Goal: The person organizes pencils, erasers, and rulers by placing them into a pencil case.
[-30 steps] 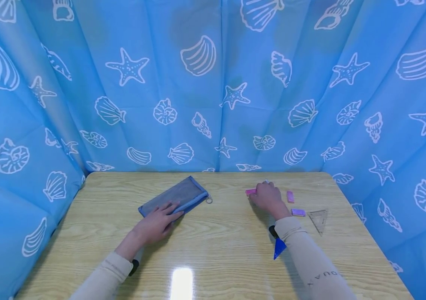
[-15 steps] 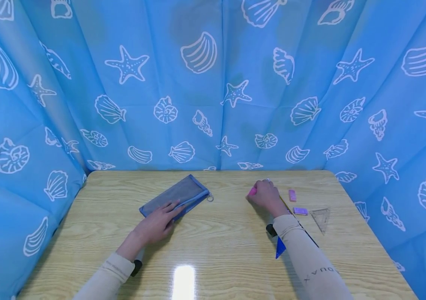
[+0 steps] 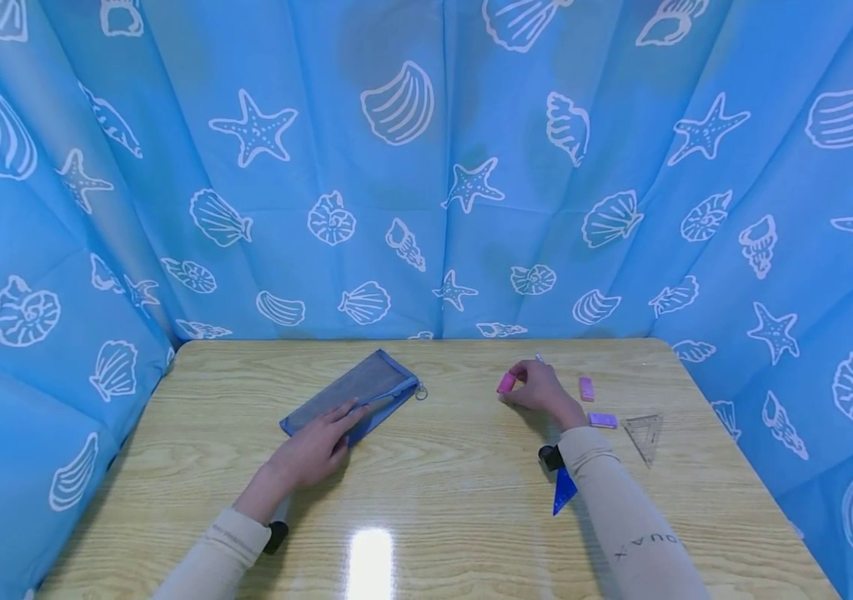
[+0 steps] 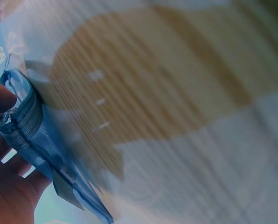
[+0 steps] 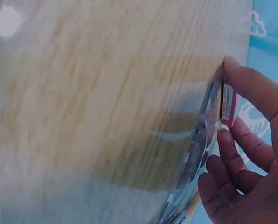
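My left hand (image 3: 315, 448) lies on the near edge of a grey-blue mesh pencil case (image 3: 354, 387) with a zip and a ring pull. In the left wrist view the thumb is on one side of the pencil case (image 4: 31, 126) and the fingers are behind it. My right hand (image 3: 539, 387) pinches a pink eraser (image 3: 506, 382) between thumb and fingers at the back right. A printed white label shows on that eraser (image 5: 228, 103) in the right wrist view. Alongside the fingers runs a shiny clear strip (image 5: 202, 135).
Two more erasers, one pinkish (image 3: 586, 389) and one purple (image 3: 603, 420), lie right of the right hand. Beyond them is a clear set square (image 3: 644, 437). A blue set square (image 3: 564, 492) is partly under the right sleeve. A patterned blue curtain (image 3: 426, 167) surrounds the wooden table (image 3: 426, 467).
The pink eraser has turned in the right hand's fingers and stands more upright. The right wrist has shifted slightly right; a pencil glimpsed beneath the arm is hidden now. The left hand stays on the pencil case.
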`<state>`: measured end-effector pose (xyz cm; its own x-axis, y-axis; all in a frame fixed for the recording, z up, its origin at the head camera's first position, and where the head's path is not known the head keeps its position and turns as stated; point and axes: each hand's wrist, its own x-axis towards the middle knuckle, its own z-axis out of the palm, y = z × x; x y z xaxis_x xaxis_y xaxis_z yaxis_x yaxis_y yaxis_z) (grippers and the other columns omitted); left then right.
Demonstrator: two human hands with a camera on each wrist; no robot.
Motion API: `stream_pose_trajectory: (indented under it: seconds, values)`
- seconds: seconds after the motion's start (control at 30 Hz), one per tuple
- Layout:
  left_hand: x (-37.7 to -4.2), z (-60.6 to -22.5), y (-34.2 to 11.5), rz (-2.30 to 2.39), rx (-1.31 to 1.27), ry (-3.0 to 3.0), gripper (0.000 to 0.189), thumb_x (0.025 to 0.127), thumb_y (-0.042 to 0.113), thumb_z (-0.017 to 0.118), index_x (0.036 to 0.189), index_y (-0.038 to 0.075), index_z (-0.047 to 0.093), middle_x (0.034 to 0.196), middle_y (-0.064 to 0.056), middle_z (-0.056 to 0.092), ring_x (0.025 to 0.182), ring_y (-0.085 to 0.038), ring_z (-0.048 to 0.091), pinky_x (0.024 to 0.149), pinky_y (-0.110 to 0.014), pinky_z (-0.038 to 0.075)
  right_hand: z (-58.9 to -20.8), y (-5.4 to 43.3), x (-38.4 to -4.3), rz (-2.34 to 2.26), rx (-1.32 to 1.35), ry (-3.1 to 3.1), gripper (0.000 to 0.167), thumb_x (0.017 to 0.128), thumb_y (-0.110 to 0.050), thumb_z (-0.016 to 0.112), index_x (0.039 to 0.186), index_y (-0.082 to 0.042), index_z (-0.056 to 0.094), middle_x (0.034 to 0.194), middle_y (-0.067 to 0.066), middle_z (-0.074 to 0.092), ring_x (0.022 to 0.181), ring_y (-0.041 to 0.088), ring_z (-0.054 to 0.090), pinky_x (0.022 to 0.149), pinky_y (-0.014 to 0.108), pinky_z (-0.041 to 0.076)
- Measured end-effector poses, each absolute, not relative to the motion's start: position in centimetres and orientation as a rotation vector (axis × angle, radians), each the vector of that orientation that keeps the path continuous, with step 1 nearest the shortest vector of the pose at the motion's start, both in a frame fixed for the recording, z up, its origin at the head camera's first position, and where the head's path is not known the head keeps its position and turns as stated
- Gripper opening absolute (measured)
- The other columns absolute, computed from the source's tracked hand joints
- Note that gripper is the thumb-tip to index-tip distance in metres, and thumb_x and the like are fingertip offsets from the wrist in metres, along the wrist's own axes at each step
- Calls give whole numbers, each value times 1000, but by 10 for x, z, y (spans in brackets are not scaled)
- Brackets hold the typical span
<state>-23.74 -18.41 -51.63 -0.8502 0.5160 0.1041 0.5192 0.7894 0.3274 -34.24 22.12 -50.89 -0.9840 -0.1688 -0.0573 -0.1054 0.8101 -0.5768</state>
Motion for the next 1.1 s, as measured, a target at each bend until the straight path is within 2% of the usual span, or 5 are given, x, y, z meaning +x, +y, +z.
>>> stream_pose_trajectory:
  seconds: [0.6,0.8,0.9,0.97,1.1]
  values:
    - [-236,-515,-184,-792,-800,-2931,63,94,2,55,156,7,41,157,-23,41,121,-37,62,91,-43,51,-515,230,-343,-1061,-254,2824,46,82,-23,84,116,3,67,111,18,69,105,32,63,90,42,54]
    - [-238,-514,-184,-889,-783,-2870,62,93,1,55,154,4,43,152,-22,48,132,-36,55,105,-51,49,-517,232,-341,-1120,-273,2846,44,81,-22,85,113,2,68,114,18,69,102,31,63,87,40,53]
    - [-239,-512,-184,-940,-778,-2828,62,91,-1,55,152,0,44,145,-23,55,86,-21,69,90,-43,55,-516,233,-339,-1145,-272,2850,44,81,-23,84,114,1,68,118,19,68,110,34,61,95,45,52]
    - [-240,-511,-185,-983,-768,-2810,62,90,-2,55,151,-1,45,135,-24,62,55,-7,51,76,-34,52,-515,233,-338,-1159,-265,2844,44,82,-24,84,115,0,67,120,19,67,115,37,60,100,49,51]
    - [-241,-509,-186,-1077,-728,-2772,64,87,-2,53,151,-1,46,136,-24,62,46,-4,26,72,-29,45,-512,232,-334,-1191,-268,2833,44,82,-24,85,114,0,68,121,19,67,123,41,56,106,54,47]
